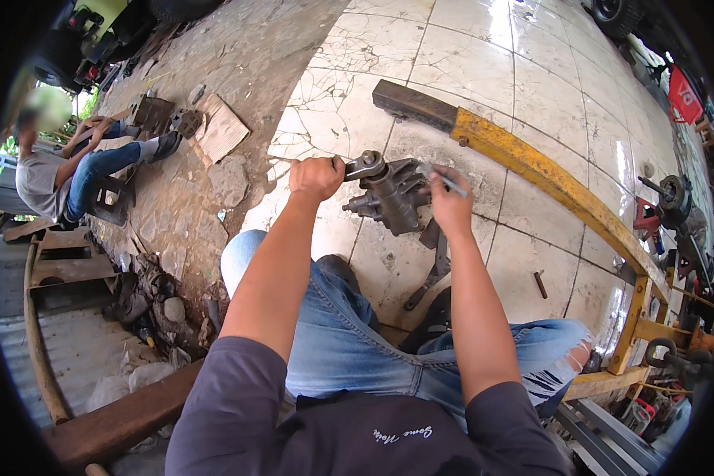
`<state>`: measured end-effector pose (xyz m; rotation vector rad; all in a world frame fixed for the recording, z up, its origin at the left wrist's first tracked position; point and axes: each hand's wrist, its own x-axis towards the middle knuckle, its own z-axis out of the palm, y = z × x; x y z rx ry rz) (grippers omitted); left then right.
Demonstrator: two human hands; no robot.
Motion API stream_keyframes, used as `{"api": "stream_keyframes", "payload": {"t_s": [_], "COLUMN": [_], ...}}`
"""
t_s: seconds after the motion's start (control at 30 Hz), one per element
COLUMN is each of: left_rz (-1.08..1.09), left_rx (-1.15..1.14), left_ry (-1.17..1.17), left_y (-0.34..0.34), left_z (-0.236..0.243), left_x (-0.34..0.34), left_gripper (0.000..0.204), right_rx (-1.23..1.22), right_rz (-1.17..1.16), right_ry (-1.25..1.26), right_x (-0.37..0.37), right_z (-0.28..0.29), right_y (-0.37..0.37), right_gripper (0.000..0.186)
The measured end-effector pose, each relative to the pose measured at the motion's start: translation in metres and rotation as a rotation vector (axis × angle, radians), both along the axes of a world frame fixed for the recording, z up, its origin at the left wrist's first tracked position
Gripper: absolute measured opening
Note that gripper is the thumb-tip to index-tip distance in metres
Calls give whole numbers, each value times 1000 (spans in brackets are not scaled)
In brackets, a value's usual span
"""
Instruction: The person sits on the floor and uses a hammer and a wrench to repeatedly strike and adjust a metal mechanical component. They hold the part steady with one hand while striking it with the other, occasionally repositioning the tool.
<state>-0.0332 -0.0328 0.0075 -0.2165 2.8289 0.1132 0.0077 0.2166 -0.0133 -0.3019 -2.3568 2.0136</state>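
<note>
My left hand is closed on the dark metal arm at the top of a grey cast-metal gearbox housing, which is on the tiled floor between my legs. My right hand grips a slim grey metal tool at the right side of the housing, its far end near the casting. Beneath and beside the housing, a dark flat metal piece lies partly behind my right forearm. A short rusty pin lies farther right.
A yellow steel beam with a dark end runs across the tiles beyond the housing. A co-worker sits at left near cardboard. Metal parts and red stands crowd the right; a wooden rail is at lower left.
</note>
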Motion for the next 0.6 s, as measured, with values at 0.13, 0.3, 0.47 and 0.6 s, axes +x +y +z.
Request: {"api": "stream_keyframes", "payload": {"t_s": [0.13, 0.3, 0.47, 0.6], "left_rz": [-10, 105, 183, -17], "left_rx": [-6, 12, 94, 150], "left_ry": [98, 123, -22, -286], "left_y": [6, 14, 26, 3], "left_z": [-1, -1, 15, 23], "left_x": [5, 12, 14, 2], "left_gripper": [59, 61, 58, 70], "right_rx": [13, 223, 267, 152], "right_rz": [7, -57, 145, -83], "right_ry": [6, 36, 75, -51], "right_x": [-6, -8, 2, 9], "right_z": [10, 4, -11, -36], "right_y": [1, 11, 4, 18], "right_gripper": [17, 16, 16, 19]}}
